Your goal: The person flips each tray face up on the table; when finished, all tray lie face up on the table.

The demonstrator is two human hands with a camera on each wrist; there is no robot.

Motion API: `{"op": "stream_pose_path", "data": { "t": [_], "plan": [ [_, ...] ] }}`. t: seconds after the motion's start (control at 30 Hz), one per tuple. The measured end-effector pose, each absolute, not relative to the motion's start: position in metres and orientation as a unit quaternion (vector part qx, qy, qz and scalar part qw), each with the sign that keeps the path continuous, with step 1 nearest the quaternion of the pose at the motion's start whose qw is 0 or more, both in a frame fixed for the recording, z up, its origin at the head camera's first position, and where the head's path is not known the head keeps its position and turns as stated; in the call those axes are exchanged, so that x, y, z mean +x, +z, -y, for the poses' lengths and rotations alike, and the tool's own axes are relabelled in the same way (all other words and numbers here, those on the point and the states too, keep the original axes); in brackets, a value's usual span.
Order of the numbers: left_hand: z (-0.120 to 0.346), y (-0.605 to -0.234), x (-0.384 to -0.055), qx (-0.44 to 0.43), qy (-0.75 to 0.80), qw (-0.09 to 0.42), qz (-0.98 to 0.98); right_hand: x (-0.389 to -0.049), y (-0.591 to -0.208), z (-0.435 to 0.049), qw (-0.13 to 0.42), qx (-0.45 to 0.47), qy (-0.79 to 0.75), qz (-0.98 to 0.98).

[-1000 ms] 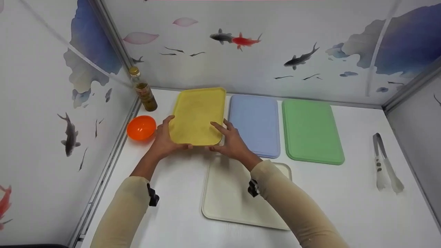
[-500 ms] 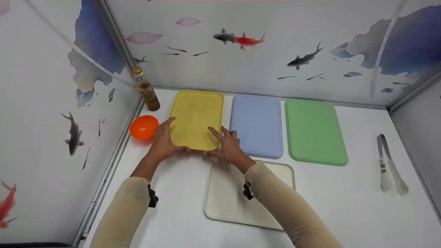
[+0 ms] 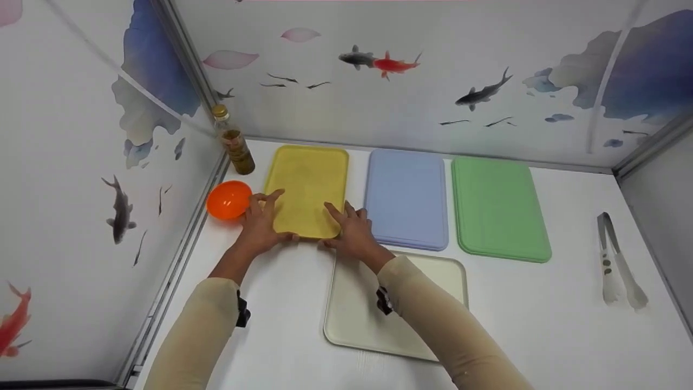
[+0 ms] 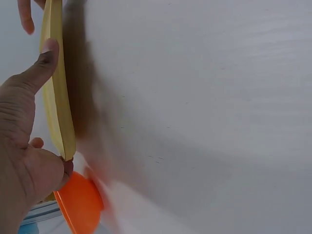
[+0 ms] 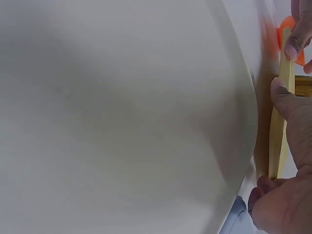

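A yellow rectangular tray [image 3: 311, 184] lies at the back left of the white table, its near edge slightly above the surface in the left wrist view. My left hand [image 3: 260, 225] grips its near left corner, thumb along the front edge and fingers at the left side. At the near right corner my right hand [image 3: 354, 230] holds it the same way, index finger reaching over the rim. The thumb [image 4: 46, 61] presses the tray's edge in the left wrist view. An orange bowl [image 3: 229, 200] sits just left of my left hand.
Right of the yellow tray lie a blue tray [image 3: 407, 197] and a green tray [image 3: 499, 206]. A beige tray [image 3: 390, 303] is under my right forearm. An oil bottle [image 3: 238, 151] stands in the back left corner. Tongs [image 3: 617, 265] lie at far right.
The yellow tray has come down and slightly toward me, with both hands still holding it. Its tilt has lessened. The other things keep their places; the view has shifted slightly.
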State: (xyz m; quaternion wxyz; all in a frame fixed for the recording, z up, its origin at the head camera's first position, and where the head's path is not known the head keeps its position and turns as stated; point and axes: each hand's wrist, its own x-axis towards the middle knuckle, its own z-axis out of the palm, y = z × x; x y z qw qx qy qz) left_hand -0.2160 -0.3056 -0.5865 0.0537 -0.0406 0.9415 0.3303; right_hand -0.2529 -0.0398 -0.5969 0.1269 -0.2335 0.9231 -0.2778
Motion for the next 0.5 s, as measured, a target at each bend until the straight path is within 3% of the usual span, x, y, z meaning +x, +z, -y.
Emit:
{"op": "stream_pose_path", "data": {
  "t": [0.5],
  "plan": [
    [0.301,-0.596,-0.219,-0.024,0.293,0.099,-0.951,-0.250,-0.609,0.049,0.136,-0.209,-0.276,-0.928]
  ]
}}
